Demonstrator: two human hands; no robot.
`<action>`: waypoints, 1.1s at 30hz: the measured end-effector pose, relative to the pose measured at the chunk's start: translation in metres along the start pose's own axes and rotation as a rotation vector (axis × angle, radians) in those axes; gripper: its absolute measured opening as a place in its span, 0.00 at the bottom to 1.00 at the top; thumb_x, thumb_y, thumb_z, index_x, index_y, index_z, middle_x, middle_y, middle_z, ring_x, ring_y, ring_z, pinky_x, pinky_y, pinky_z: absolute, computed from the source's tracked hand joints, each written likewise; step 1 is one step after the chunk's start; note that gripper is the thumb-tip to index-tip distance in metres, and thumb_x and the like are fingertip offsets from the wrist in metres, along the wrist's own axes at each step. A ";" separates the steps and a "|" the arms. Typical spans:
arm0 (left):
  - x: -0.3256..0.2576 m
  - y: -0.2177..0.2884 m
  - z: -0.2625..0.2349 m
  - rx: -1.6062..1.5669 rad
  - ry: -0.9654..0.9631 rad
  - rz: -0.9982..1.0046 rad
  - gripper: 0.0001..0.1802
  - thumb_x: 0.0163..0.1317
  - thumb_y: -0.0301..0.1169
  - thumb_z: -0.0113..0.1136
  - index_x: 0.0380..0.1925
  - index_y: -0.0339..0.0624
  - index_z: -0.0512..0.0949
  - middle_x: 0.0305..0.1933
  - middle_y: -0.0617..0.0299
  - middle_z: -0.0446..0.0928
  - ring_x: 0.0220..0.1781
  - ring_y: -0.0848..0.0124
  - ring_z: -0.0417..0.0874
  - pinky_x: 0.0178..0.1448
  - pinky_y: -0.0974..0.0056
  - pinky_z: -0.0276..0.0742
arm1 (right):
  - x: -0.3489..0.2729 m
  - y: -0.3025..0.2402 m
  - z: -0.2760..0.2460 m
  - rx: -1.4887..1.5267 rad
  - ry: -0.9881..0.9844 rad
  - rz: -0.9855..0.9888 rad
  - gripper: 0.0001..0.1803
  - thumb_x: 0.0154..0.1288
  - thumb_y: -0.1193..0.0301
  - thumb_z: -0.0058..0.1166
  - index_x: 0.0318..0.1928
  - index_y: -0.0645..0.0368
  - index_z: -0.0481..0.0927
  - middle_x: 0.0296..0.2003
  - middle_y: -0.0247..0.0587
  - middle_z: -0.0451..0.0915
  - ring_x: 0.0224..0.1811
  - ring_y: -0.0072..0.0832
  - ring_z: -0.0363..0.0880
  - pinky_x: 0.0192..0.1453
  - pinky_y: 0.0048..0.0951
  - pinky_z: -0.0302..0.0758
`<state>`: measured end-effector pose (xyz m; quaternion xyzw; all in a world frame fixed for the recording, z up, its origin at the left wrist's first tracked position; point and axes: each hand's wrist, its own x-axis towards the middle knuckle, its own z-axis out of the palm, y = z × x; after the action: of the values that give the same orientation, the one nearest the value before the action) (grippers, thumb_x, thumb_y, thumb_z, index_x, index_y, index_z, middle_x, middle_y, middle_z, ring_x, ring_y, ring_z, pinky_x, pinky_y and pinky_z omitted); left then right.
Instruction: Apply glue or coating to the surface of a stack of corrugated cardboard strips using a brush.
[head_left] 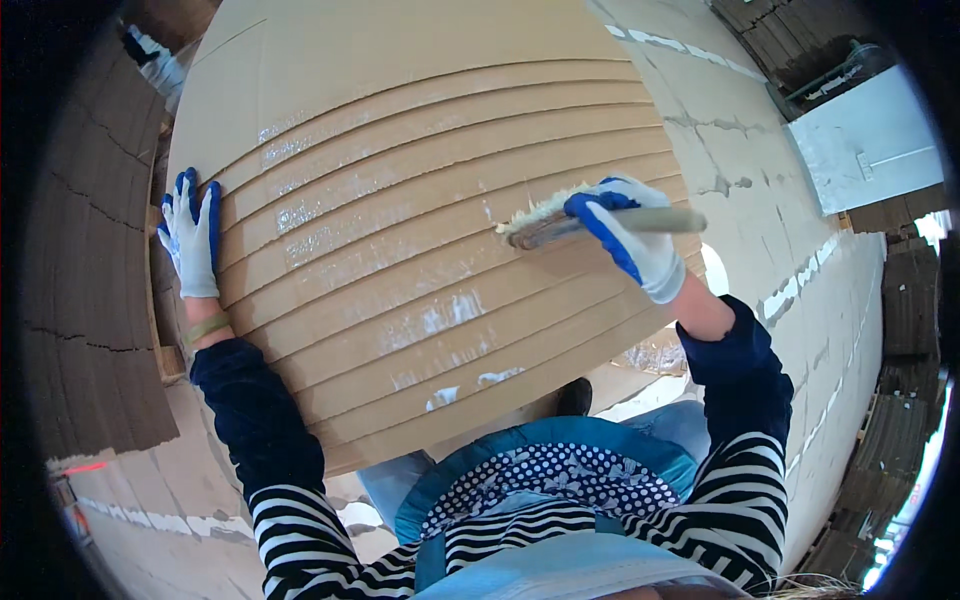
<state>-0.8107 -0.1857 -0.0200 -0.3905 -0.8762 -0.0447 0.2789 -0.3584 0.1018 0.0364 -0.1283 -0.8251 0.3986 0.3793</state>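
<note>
Two gloved hands work over one fanned stack of cardboard sheets (420,250), their long edges stepped one behind the next so that about ten narrow strips show, running left to right across the middle of the view. Several of these strips carry pale, shiny smears of wet paste, thickest toward the left and along the near edges.

The right hand (628,238), in a white glove with blue coating, is closed around the handle of one brush (560,222). The brush lies nearly level, its pale handle sticking out to the right past the fist and its light bristles pointing left, touching one of the strips right of the stack's middle.

The left hand (192,238), in a matching glove, is open and lies flat with fingers spread on the far left edge of the stack, pressing down on it. It holds nothing.

Both forearms wear dark blue sleeves over a black and white striped top. A blue apron (545,480) with a dotted panel shows at the near edge.

To the left stands one tall pile of flat cardboard (90,290), seen edge-on. More stacked cardboard (905,400) lines the far right. One white panel (870,140) stands at the far right, and the floor (760,180) around the stack is covered with taped-down brown sheets.
</note>
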 end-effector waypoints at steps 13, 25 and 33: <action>0.002 -0.020 0.014 0.041 -0.012 -0.028 0.27 0.64 0.53 0.39 0.63 0.67 0.58 0.69 0.71 0.53 0.70 0.58 0.51 0.66 0.40 0.46 | -0.050 -0.038 -0.013 -0.168 -0.120 0.009 0.10 0.54 0.70 0.60 0.38 0.58 0.80 0.35 0.45 0.78 0.35 0.35 0.78 0.39 0.32 0.74; 0.017 0.027 -0.037 -0.328 -0.118 -0.095 0.27 0.64 0.45 0.44 0.56 0.37 0.68 0.60 0.51 0.68 0.60 0.56 0.69 0.64 0.59 0.57 | -0.227 -0.013 -0.241 -0.007 1.070 0.531 0.16 0.68 0.62 0.41 0.45 0.60 0.75 0.39 0.38 0.79 0.20 0.17 0.65 0.24 0.18 0.66; 0.026 -0.002 -0.003 -0.196 -0.105 0.018 0.29 0.65 0.48 0.41 0.55 0.36 0.69 0.60 0.50 0.67 0.61 0.56 0.68 0.64 0.60 0.59 | -0.317 0.106 -0.263 0.013 1.119 0.648 0.15 0.57 0.63 0.58 0.36 0.63 0.79 0.29 0.39 0.80 0.23 0.23 0.77 0.22 0.21 0.75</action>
<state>-0.8249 -0.1709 -0.0032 -0.4258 -0.8774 -0.1073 0.1934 0.0391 0.1555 -0.1058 -0.5570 -0.4199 0.3708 0.6132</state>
